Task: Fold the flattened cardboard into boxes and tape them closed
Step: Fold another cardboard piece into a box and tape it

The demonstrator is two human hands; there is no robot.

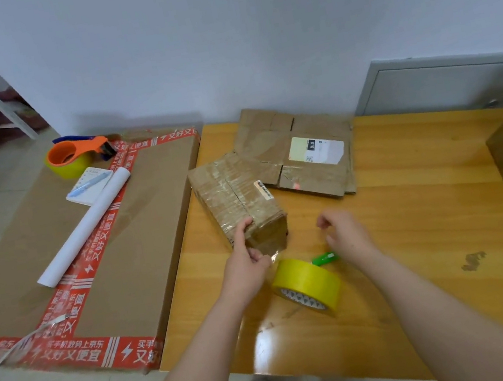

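Wooden table (pixel 418 228), box (pixel 237 192) in left fingers (pixel 244 228)

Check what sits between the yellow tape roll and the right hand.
Head view: a small green plastic tool, type unclear, lies on the wooden table between the yellow tape roll and the right hand.

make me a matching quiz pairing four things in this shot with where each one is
Things:
1. loose yellow tape roll
2. orange plastic tape dispenser
3. flattened brown cardboard with white label
4. small taped brown cardboard box

Places:
A. held by the left hand
B. far corner of the large red-taped carton
C. flat at the back of the wooden table, by the wall
D. on the table, nearest the person

Pairs: 1-D, 2-B, 3-C, 4-A
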